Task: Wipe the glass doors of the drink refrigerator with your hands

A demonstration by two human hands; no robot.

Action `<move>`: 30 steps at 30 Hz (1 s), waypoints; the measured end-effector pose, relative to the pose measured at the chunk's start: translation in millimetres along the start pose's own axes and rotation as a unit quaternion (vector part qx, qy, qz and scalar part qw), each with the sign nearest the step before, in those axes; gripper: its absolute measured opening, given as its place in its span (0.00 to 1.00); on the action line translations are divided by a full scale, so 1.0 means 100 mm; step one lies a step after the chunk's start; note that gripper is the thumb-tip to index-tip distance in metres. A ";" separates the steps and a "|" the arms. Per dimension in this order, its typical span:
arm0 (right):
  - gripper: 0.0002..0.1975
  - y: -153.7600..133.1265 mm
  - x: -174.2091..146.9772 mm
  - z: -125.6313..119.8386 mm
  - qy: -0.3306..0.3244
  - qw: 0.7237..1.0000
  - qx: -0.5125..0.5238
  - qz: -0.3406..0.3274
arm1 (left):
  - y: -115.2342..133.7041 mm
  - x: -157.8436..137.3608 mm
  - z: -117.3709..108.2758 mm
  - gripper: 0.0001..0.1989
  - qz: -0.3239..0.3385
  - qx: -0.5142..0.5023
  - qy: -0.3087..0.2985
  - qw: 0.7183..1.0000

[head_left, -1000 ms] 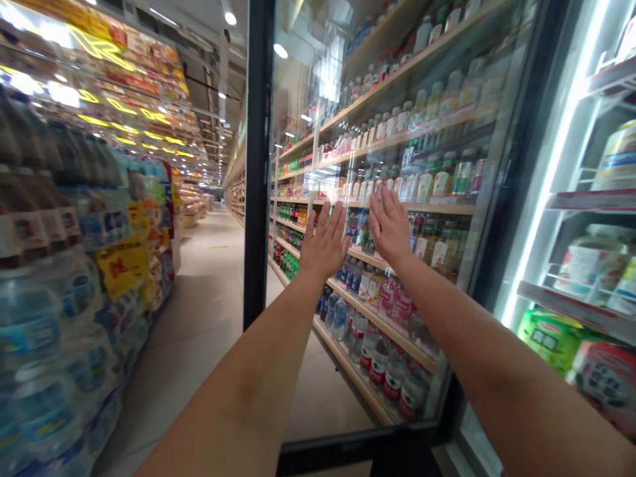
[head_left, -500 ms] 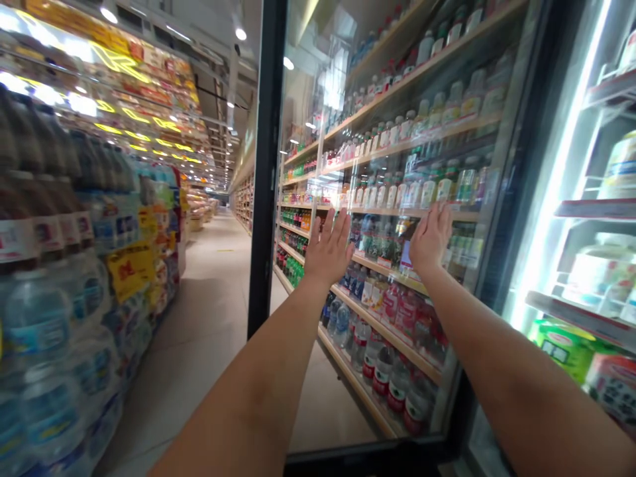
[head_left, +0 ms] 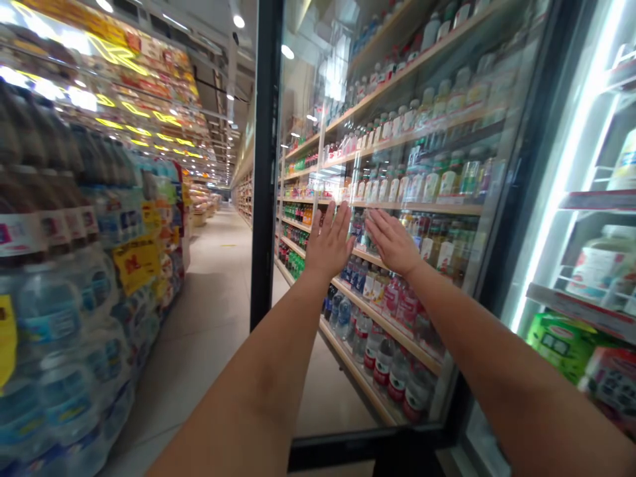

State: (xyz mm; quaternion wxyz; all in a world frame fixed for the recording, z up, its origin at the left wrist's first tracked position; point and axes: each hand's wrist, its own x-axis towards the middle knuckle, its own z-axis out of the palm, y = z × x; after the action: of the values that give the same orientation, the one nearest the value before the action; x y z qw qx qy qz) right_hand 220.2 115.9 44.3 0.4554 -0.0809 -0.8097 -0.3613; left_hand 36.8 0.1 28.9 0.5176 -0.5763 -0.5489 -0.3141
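Observation:
A glass cooler door (head_left: 303, 86) with a dark frame stands swung open in front of me. My left hand (head_left: 328, 242) lies flat against its glass, or very near it, fingers stretched upward. To its right, my right hand (head_left: 392, 243) is also held out flat at the pane, its fingers pointing up and left. Neither hand holds anything. Whether both palms press on the glass cannot be made out. Through and on the pane appear shelves of bottled drinks (head_left: 382, 361).
The lit cooler interior (head_left: 551, 218) is at right, with a white-capped bottle (head_left: 603, 258) and a green package (head_left: 559, 344) on its racks. Stacked water bottles (head_left: 54, 324) and a yellow price sign (head_left: 136, 263) line the left. A tiled aisle (head_left: 209, 291) runs between.
My right hand has moved left across the glass, closer to my left hand. My left hand stays nearly in place. The view has shifted slightly.

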 end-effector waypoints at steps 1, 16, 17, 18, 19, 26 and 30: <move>0.25 0.06 -0.05 -0.01 0.002 1.000 -0.002 0.012 | 0.00 0.00 0.00 0.33 -0.001 0.000 -0.001 1.000; 0.29 -0.22 0.53 0.27 0.163 0.926 -0.016 0.341 | -0.01 -0.01 0.04 0.33 0.003 0.011 0.011 1.000; 0.28 -0.27 0.51 0.25 0.145 0.945 -0.013 0.292 | -0.01 0.00 0.03 0.33 0.002 0.011 0.009 1.000; 0.28 -0.31 0.47 0.22 0.127 0.962 -0.010 0.241 | 0.00 0.00 0.03 0.33 -0.001 0.009 0.006 1.000; 0.27 -0.33 0.41 0.19 0.109 0.975 -0.007 0.192 | 0.00 0.00 0.02 0.33 -0.002 0.007 0.002 1.000; 0.24 0.01 -0.19 -0.01 0.015 0.999 0.004 0.044 | 0.00 0.00 0.02 0.34 0.000 0.008 0.007 1.000; 0.24 0.23 -0.27 -0.04 0.044 0.995 -0.010 0.084 | 0.00 0.00 0.04 0.34 -0.004 0.001 0.007 1.000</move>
State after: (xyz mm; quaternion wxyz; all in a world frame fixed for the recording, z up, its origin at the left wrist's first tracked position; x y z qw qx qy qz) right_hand 249.3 135.4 36.4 0.5183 -0.1372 -0.7758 -0.3328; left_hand 35.5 3.9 27.8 0.5210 -0.5715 -0.5475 -0.3197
